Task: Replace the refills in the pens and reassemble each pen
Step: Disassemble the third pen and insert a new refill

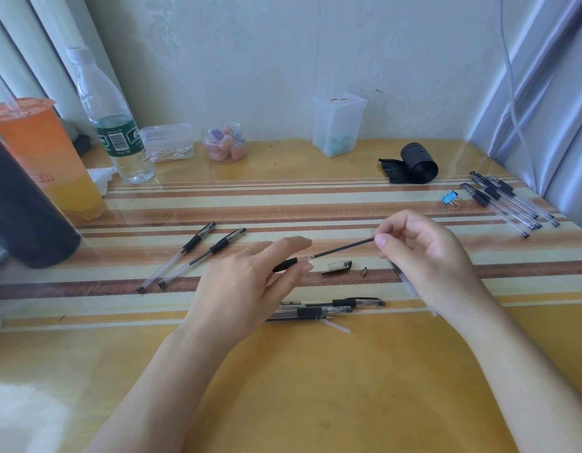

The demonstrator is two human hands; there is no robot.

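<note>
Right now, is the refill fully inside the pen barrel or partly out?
Partly out. The dark refill spans the gap between the right hand, pinching its far end, and the barrel in the left hand.

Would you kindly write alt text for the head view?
Two hands work a dark refill at a pen barrel: left hand on the barrel, right hand pinching the refill's end. More pens lie on the striped table.
</note>
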